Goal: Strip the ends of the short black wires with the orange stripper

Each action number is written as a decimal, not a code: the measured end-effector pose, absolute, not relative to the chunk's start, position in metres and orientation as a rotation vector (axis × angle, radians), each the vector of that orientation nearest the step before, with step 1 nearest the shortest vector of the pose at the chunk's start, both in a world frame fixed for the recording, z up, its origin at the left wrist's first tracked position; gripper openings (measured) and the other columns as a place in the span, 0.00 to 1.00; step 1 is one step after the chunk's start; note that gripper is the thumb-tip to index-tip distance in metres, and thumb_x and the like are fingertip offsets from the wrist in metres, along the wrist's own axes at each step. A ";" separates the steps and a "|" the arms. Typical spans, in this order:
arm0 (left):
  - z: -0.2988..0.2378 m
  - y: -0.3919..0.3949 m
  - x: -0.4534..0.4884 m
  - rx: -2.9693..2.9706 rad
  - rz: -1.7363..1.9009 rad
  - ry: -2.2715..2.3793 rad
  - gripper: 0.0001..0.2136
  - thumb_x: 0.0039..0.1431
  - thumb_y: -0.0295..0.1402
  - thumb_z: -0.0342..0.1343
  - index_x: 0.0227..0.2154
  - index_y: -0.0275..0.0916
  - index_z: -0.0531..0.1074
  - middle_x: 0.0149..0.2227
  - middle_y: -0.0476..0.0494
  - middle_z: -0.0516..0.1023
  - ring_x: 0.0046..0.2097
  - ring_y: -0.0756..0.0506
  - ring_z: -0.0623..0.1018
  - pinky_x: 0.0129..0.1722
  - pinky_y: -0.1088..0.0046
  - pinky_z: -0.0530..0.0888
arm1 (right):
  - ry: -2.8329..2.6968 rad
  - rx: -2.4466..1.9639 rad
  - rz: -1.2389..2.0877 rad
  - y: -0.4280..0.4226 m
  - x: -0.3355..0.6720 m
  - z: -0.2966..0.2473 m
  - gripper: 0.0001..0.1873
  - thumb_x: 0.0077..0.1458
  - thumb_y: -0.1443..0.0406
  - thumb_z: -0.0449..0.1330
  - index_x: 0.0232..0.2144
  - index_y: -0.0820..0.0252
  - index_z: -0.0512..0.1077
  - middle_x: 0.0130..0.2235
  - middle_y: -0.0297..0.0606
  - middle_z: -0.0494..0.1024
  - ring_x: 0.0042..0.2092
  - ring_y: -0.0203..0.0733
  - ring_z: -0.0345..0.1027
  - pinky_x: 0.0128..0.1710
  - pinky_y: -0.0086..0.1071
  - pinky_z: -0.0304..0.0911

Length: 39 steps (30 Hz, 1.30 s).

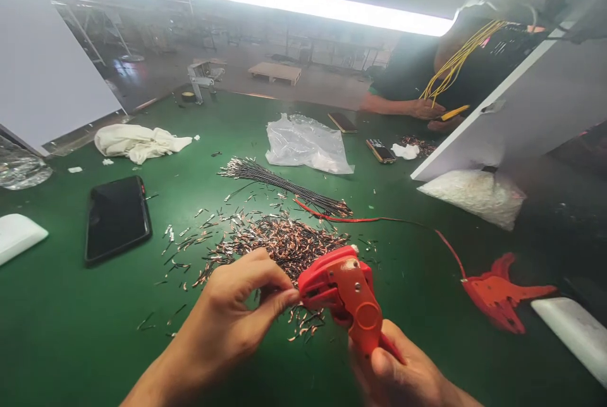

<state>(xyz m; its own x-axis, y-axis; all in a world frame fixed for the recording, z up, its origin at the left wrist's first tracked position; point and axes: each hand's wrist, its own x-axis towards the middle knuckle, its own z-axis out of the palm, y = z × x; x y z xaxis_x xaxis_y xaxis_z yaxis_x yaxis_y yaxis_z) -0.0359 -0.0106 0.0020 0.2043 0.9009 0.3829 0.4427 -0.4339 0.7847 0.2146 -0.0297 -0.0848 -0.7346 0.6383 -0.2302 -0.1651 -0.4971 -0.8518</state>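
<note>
My right hand point(403, 372) is wrapped round the handle of a red wire stripper point(348, 293), held low over the green table. My left hand point(241, 303) pinches a thin wire piece at the stripper's jaws, too small to see clearly. Just behind the tool lies a heap of stripped copper-and-black wire bits point(279, 239). Farther back rests a bundle of black wires point(284, 186).
A black phone point(116, 217) lies at the left, a white cloth point(137, 141) and a clear plastic bag point(306, 145) farther back. A second red tool point(497, 290) with a red cord sits at the right. Another person's hands point(427, 110) handle yellow wires across the table.
</note>
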 end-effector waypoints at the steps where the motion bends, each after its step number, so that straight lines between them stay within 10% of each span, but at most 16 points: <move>1: 0.002 -0.010 -0.035 1.978 1.170 1.250 0.09 0.60 0.22 0.57 0.26 0.39 0.75 0.23 0.54 0.73 0.27 0.53 0.71 0.28 0.79 0.68 | -1.180 -0.717 2.259 -0.028 0.214 -0.084 0.33 0.52 0.36 0.59 0.25 0.62 0.68 0.18 0.24 0.57 0.18 0.27 0.48 0.17 0.23 0.48; 19: -0.008 -0.010 -0.033 2.025 1.406 1.372 0.06 0.62 0.22 0.57 0.32 0.39 0.76 0.25 0.52 0.74 0.27 0.52 0.73 0.27 0.77 0.70 | -0.819 -0.518 2.388 -0.017 0.227 -0.076 0.31 0.60 0.44 0.58 0.52 0.63 0.71 0.34 0.42 0.78 0.32 0.41 0.72 0.35 0.34 0.64; 39: -0.002 -0.014 -0.023 2.031 1.289 1.431 0.10 0.60 0.25 0.50 0.24 0.39 0.69 0.20 0.54 0.68 0.23 0.54 0.69 0.22 0.81 0.67 | -1.234 -0.532 2.257 -0.016 0.213 -0.079 0.27 0.55 0.49 0.63 0.46 0.66 0.72 0.27 0.36 0.73 0.26 0.35 0.62 0.28 0.28 0.58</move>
